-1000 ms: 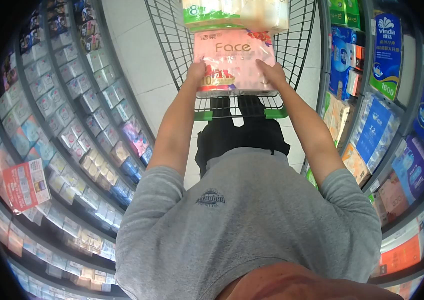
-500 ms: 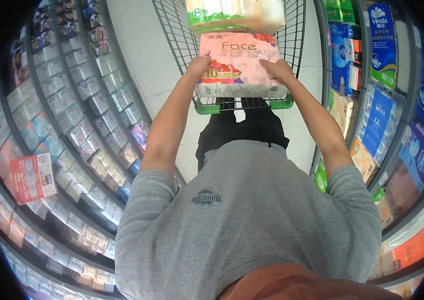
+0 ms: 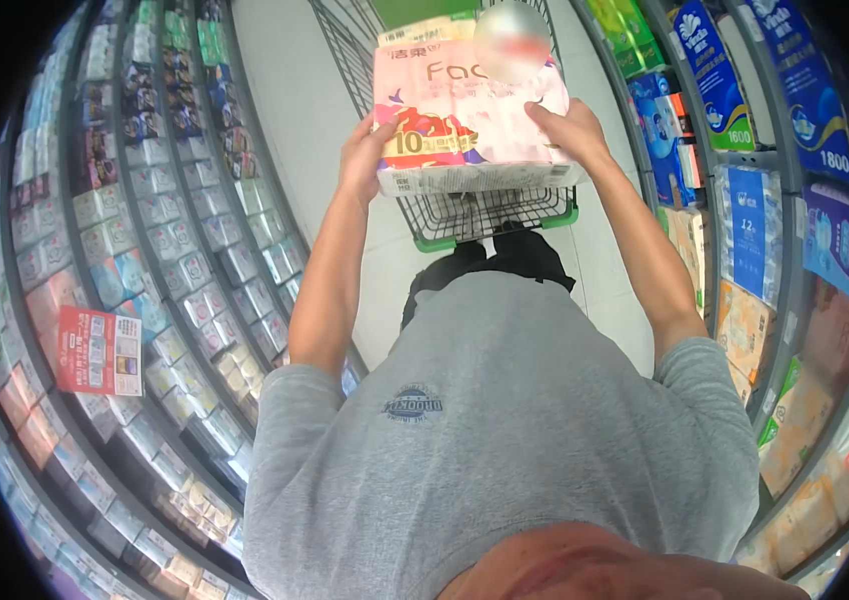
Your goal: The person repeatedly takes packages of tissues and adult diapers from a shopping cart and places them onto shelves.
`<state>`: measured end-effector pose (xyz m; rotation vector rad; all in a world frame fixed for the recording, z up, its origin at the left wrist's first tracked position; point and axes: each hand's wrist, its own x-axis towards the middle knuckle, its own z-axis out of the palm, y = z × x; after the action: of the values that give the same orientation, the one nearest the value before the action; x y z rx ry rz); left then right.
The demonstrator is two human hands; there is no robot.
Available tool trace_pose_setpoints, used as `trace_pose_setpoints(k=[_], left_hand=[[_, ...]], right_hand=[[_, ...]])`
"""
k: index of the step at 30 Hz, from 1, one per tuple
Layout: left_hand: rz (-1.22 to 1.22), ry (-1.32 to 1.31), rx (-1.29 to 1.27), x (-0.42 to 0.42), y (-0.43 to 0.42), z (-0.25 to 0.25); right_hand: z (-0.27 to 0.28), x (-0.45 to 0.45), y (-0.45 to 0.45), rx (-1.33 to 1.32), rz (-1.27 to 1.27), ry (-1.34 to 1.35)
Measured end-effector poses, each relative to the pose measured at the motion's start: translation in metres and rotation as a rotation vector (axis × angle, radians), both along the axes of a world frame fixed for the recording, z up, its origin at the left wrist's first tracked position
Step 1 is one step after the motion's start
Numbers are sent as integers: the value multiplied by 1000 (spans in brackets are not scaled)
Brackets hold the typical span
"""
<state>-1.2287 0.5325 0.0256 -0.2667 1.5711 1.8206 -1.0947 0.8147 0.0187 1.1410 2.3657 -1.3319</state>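
Between my hands is a pink pack of facial tissues with red flowers and a gold "10" printed on it. My left hand grips its left edge, thumb on the front. On the opposite edge my right hand presses its thumb onto the print, the other fingers mostly hidden behind. The pack is held above the near end of a wire shopping cart and covers much of the basket. A blurred round patch hides part of the pack's upper right.
Shelves of small packs line the left side, with a red promotional sign sticking out. Large tissue packs, one of them blue, fill the right shelves. Tiled floor runs beside the cart.
Both hands have raised the tissue pack from the cart's near end, and it looks larger and closer. The green-and-white pack behind it is now mostly hidden. The view has shifted slightly.
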Motion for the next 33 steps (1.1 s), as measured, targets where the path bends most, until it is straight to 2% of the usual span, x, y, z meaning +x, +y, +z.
trace_pose_setpoints(k=[5,7,8,10,11,12,13,15,17,18,19,21,24,29,33], left_hand=[[9,320,121,-17,-8,88],[27,449,194,-18,-24,123],[43,496,253,-7,-29,151],[27,552,360,12,-45,177],[-13,561,411,9,-53,177],[-114,374,572,-2,-67,160],[-216,176,713,-11,-73,143],[20,243,408,9,-42,147],[-1,173,400,6,-44,112],[-50,118,411,8,-47,91],[-99,62,424,16,-43,92],[-127,21,410,32,-39,79],[-238,-23,391,53,-22,77],[-397,-169,338,69,13,50],[-524,-240,353,104,54,62]], right_hand=[[100,5,-14,48,-31,281],[136,22,-25,108,-190,637],[148,30,-24,32,-224,834],[171,51,-26,17,-224,972],[175,59,-27,42,-203,1049],[193,66,-42,-123,-268,1003],[185,67,-37,-287,-205,1018],[168,76,-42,-333,-220,934],[146,90,-47,-473,-281,878],[140,101,-50,-479,-338,811],[130,110,-53,-468,-357,824],[106,131,-60,-623,-471,730],[83,166,-72,-658,-621,696],[86,217,-82,-645,-825,659],[90,274,-80,-561,-919,712]])
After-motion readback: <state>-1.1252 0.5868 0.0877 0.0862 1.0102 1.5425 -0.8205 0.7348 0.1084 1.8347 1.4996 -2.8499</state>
